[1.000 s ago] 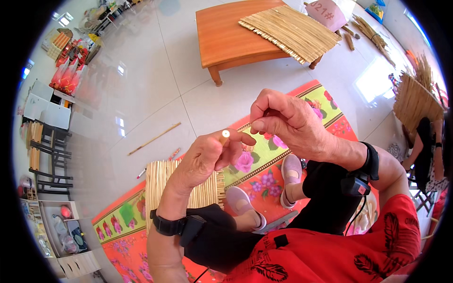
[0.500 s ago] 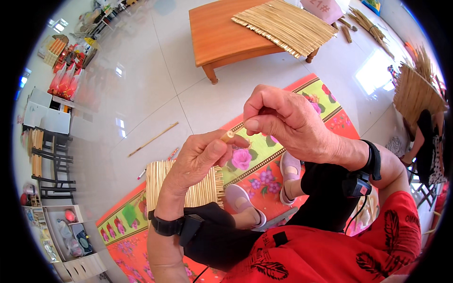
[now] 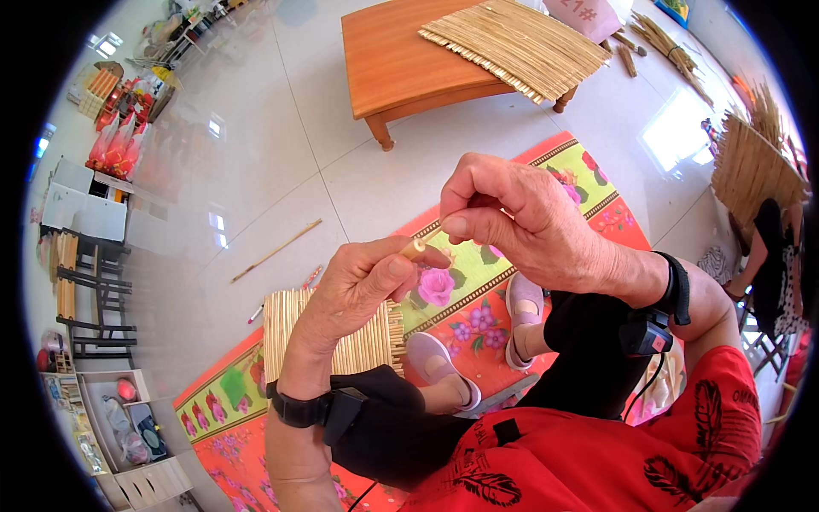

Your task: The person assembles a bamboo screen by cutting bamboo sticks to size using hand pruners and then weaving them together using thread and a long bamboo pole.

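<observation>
My left hand (image 3: 354, 290) pinches a short piece of pale stalk (image 3: 415, 248) between thumb and index finger, with its cut end facing up. To its right and a little higher, my right hand (image 3: 537, 226) is closed, thumb tip pressed against the bent index finger. Whatever lies in that pinch is too small or hidden to make out. The two hands are apart. Below my left wrist, a mat of straight stalks (image 3: 286, 324) lies partly hidden by my arm and knee.
A flowered red and green cloth (image 3: 589, 200) lies under my feet. One loose stalk (image 3: 277, 252) rests on the tiled floor. Ahead stands a low wooden table (image 3: 401, 68) bearing another stalk mat (image 3: 520, 47). At far right are a stalk panel (image 3: 755, 166) and another person's leg (image 3: 755, 256).
</observation>
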